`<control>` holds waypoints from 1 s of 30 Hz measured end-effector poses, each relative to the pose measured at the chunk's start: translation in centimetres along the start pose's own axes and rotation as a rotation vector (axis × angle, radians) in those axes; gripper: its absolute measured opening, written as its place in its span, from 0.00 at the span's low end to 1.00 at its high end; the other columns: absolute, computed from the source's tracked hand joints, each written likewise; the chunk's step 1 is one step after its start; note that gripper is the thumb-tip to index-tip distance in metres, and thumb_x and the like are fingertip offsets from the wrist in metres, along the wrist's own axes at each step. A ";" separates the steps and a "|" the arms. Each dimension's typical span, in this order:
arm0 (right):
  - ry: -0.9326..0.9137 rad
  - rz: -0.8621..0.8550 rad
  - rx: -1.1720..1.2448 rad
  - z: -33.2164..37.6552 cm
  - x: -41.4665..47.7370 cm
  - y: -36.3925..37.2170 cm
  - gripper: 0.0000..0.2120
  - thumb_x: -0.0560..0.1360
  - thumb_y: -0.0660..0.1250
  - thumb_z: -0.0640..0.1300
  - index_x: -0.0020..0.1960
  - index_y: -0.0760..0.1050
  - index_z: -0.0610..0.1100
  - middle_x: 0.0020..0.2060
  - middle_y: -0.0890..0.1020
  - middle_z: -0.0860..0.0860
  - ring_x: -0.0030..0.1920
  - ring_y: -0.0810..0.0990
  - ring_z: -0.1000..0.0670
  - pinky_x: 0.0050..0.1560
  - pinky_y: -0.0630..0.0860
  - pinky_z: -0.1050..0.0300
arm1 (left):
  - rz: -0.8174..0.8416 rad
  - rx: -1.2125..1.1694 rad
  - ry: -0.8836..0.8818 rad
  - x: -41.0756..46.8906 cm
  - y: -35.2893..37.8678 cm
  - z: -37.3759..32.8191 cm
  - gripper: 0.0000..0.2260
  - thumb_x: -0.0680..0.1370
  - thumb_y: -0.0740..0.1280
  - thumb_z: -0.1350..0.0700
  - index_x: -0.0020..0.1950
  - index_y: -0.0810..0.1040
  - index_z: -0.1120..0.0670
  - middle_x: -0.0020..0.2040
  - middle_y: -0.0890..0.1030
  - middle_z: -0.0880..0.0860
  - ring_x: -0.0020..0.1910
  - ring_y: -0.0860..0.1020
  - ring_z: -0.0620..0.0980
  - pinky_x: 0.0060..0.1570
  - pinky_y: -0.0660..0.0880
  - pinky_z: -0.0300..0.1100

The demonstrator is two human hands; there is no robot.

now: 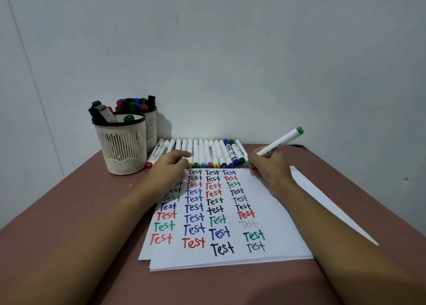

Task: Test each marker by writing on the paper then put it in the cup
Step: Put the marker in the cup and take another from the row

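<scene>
My right hand [268,168] grips a white marker with a green end [280,141], its tip down at the top right corner of the paper [276,212]. The sheet is covered with columns of the word "Test" in black, red, blue and green. My left hand [171,166] rests on the paper's top left corner, fingers loosely curled, holding nothing. A row of several white markers [202,152] lies side by side just beyond the paper. Two cream mesh cups stand at the back left: the near cup [121,148] holds a few markers, the far cup [151,129] is packed with several.
A second white sheet [322,198] sticks out from under the paper on the right. The brown table [92,212] ends at a pale wall just behind the cups and the marker row. Both forearms stretch from the near edge across the table.
</scene>
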State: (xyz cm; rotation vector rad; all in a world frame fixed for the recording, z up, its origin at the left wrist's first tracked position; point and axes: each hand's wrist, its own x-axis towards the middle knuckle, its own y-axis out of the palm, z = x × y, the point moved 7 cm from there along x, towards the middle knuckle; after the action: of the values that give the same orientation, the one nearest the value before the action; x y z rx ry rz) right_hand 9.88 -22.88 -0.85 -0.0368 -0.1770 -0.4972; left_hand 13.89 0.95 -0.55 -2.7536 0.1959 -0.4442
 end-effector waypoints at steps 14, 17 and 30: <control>0.001 0.015 -0.101 -0.3 0.1 0.4 0.04 0.70 0.68 0.33 0.39 0.75 0.39 0.31 0.78 0.46 0.30 0.76 0.51 0.33 0.77 0.61 | 0.032 0.064 0.008 -0.3 -0.1 -0.1 0.08 0.78 0.62 0.60 0.54 0.77 0.54 0.42 0.80 0.55 0.38 0.76 0.48 0.40 0.72 0.38; -0.008 0.010 -0.120 -0.4 0.2 0.4 0.03 0.70 0.69 0.34 0.40 0.75 0.39 0.32 0.78 0.45 0.31 0.76 0.51 0.34 0.77 0.59 | 0.028 0.090 0.015 -0.4 -0.1 -0.2 0.08 0.78 0.62 0.59 0.54 0.77 0.53 0.42 0.80 0.52 0.38 0.77 0.47 0.40 0.72 0.38; -0.008 -0.004 -0.144 -0.5 0.1 0.3 0.03 0.70 0.69 0.35 0.40 0.76 0.39 0.32 0.78 0.45 0.30 0.76 0.50 0.37 0.77 0.55 | 0.043 0.153 0.017 -0.5 0.0 -0.5 0.10 0.78 0.61 0.59 0.57 0.77 0.54 0.40 0.79 0.50 0.39 0.77 0.45 0.39 0.72 0.35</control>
State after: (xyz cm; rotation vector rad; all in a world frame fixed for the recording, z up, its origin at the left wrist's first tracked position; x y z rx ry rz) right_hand 10.19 -22.74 -1.29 -0.1790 -0.1488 -0.5134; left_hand 13.24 0.90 -0.24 -2.5916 0.2150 -0.4515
